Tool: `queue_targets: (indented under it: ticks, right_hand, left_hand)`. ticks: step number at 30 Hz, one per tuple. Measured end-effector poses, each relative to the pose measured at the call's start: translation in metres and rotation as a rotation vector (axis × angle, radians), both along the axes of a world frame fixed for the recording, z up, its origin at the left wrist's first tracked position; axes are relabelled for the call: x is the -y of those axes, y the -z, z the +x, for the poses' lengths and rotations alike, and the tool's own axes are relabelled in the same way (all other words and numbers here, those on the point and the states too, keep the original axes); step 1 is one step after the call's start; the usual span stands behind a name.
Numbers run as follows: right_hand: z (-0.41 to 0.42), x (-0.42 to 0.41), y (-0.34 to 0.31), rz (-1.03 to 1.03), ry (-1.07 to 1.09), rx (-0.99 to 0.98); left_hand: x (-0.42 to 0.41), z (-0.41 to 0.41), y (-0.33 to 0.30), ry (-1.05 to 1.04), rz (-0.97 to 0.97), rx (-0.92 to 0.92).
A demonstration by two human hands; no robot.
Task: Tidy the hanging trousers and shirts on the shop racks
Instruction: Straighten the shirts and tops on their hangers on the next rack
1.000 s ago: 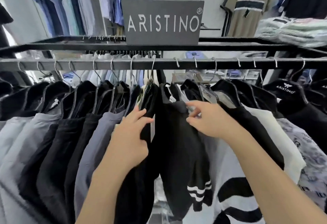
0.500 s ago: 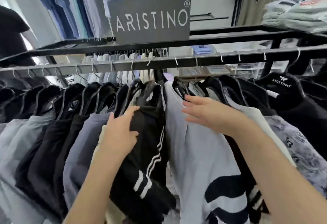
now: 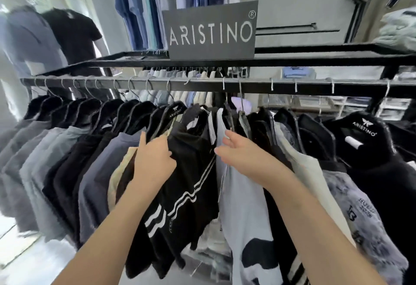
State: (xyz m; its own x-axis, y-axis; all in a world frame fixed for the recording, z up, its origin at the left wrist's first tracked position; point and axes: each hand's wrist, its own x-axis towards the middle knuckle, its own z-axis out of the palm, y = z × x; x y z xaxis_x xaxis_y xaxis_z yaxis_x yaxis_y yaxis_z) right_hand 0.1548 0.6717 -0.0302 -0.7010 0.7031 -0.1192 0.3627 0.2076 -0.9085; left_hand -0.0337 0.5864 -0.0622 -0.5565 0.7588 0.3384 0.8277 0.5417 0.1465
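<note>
Shirts hang on black hangers along a black rail point(image 3: 202, 86). In the middle hangs a black shirt with white stripes point(image 3: 191, 172). My left hand point(image 3: 153, 161) presses on its left shoulder, fingers wrapped into the fabric. To its right hangs a pale blue shirt with black shapes point(image 3: 243, 212). My right hand point(image 3: 240, 156) lies flat against the upper part of this pale shirt, fingers spread and pointing left into the gap between the two shirts.
Grey, black and slate shirts point(image 3: 67, 161) crowd the rail's left half; a white, a printed grey point(image 3: 360, 212) and black shirts fill the right. A grey ARISTINO sign point(image 3: 211, 30) stands on the shelf above. Mannequins in shirts point(image 3: 45, 41) stand at far left.
The black striped shirt has slid left along the rail with my left hand. My right hand has moved down onto the pale blue shirt, widening the gap. The view has swung left.
</note>
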Motion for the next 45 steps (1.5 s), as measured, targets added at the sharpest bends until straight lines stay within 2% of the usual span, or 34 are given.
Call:
queue_targets:
  ticks: [4,8,13,18,23,27,29,31,32,35,36,42,45]
  right_hand:
    - [-0.001,0.000,0.001,0.021,-0.046,-0.043]
    - [-0.006,-0.004,0.007,0.047,-0.051,-0.013]
    - [-0.001,-0.003,0.016,0.070,-0.037,-0.036]
    - [-0.001,-0.008,0.026,0.183,-0.027,0.019]
    - [-0.009,-0.017,0.041,0.263,-0.030,0.062]
    - [-0.017,-0.005,0.052,0.560,0.046,0.167]
    - [-0.024,0.018,0.055,0.690,0.052,0.016]
    - [-0.038,0.046,0.064,0.718,-0.055,-0.189]
    - [-0.047,0.059,0.068,0.669,-0.172,-0.239]
    - [-0.074,0.108,0.082,0.441,-0.592,-0.193]
    - [-0.082,0.121,0.086,0.431,-0.673,-0.166]
    - [-0.129,0.178,0.088,0.613,-0.825,-0.227]
    - [-0.148,0.203,0.086,0.597,-0.844,-0.260]
  left_hand:
    - [-0.024,0.005,-0.008,-0.009,0.131,-0.075]
    - [-0.042,0.029,-0.028,-0.027,0.044,-0.127]
    - [-0.030,0.051,0.021,-0.061,-0.039,-0.145]
    - [0.021,0.052,0.084,-0.116,0.087,-0.024]
    - [0.106,0.056,0.095,-0.239,0.264,0.237]
    - [0.187,0.040,0.084,-0.299,0.206,0.391]
    - [0.223,0.036,0.071,-0.287,0.193,0.399]
    - [0.254,0.038,0.054,-0.285,0.192,0.382]
    - [0.265,0.040,0.046,-0.305,0.201,0.376]
    - [0.304,0.039,0.029,-0.401,0.223,0.350]
    - [0.319,0.037,0.026,-0.432,0.222,0.348]
    - [0.382,0.028,0.024,-0.589,0.278,0.379]
    - [0.400,0.027,0.026,-0.652,0.339,0.326]
